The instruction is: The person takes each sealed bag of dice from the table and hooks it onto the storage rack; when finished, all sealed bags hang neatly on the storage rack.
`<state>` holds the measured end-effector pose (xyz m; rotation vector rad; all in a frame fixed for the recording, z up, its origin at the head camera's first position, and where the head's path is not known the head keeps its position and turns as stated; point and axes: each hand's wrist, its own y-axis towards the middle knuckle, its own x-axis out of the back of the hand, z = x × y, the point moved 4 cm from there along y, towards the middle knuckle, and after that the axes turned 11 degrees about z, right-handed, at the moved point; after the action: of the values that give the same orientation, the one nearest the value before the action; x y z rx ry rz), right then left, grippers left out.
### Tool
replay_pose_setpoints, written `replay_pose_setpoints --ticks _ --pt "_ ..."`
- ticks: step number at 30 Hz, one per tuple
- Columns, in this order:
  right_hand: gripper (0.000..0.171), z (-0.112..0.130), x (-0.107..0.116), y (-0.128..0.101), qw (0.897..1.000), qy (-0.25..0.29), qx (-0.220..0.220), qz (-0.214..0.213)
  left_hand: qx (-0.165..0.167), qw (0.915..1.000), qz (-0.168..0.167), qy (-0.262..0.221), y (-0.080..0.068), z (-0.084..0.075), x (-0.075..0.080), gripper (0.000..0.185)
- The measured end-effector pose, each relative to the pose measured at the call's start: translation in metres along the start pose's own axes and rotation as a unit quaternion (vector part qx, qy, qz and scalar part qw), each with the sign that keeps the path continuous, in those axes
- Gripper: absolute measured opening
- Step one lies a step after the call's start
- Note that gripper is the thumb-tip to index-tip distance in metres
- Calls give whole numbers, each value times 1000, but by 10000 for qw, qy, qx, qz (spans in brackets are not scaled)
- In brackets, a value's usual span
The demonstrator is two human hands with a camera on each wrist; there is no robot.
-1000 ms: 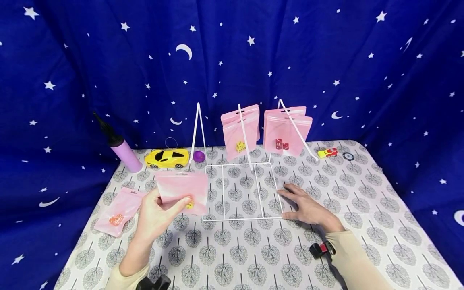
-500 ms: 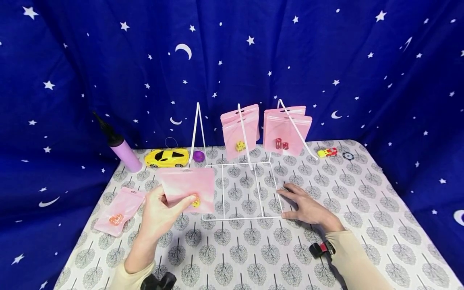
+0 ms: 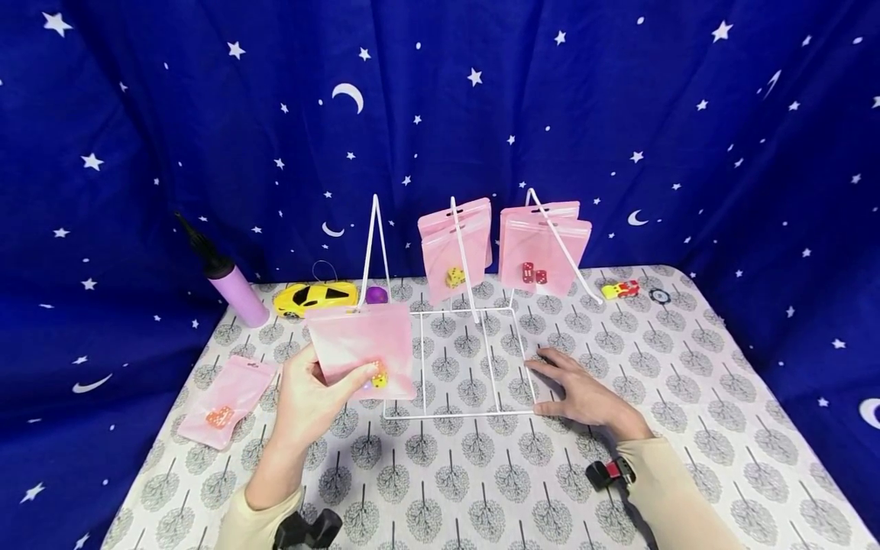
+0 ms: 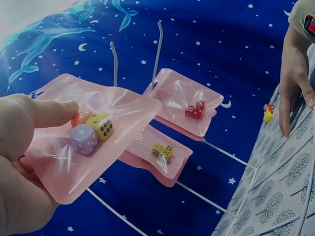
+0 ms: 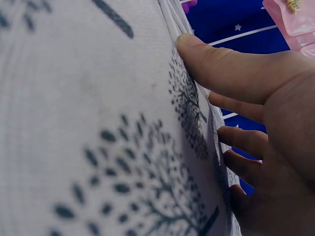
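Observation:
My left hand (image 3: 302,401) pinches a pink zip bag (image 3: 354,336) between thumb and fingers, at the left of a white wire display rack (image 3: 457,415). Orange, yellow and purple dice (image 4: 83,139) show through the bag in the left wrist view. In the head view its top edge overlaps the foot of the rack's bare left hook. Pink bags with yellow dice (image 3: 456,277) hang on the middle hook, and others with red dice (image 3: 541,277) on the right one. My right hand (image 3: 580,393) rests at the right side of the rack's base, fingers relaxed, fingertips at the wire.
Another pink bag (image 3: 241,386) with orange dice lies on the table at left. Along the back stand a purple hand pump (image 3: 241,294), a yellow toy car (image 3: 312,296) and a purple ball-like thing (image 3: 376,295). A small red-yellow toy (image 3: 621,289) and a dark ring (image 3: 660,296) lie back right.
My left hand has carried the pink bag right and slightly up, from beside the rack to in front of its left hook. The right hand and the rack have stayed still.

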<state>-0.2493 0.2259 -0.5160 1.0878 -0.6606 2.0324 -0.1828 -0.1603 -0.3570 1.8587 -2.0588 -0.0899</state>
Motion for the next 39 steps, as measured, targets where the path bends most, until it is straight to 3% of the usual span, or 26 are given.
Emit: replay_pose_setpoints --ticks 17,26,39 --pt "81 -1 0 1 10000 32 -61 8 -55 9998 -42 208 13 11 -2 34" --pt "81 0 -1 0 10000 52 -49 7 116 9994 -143 300 24 21 -3 32" --pt "81 -1 -1 0 9999 87 -61 18 -260 9990 -272 236 46 27 -4 30"
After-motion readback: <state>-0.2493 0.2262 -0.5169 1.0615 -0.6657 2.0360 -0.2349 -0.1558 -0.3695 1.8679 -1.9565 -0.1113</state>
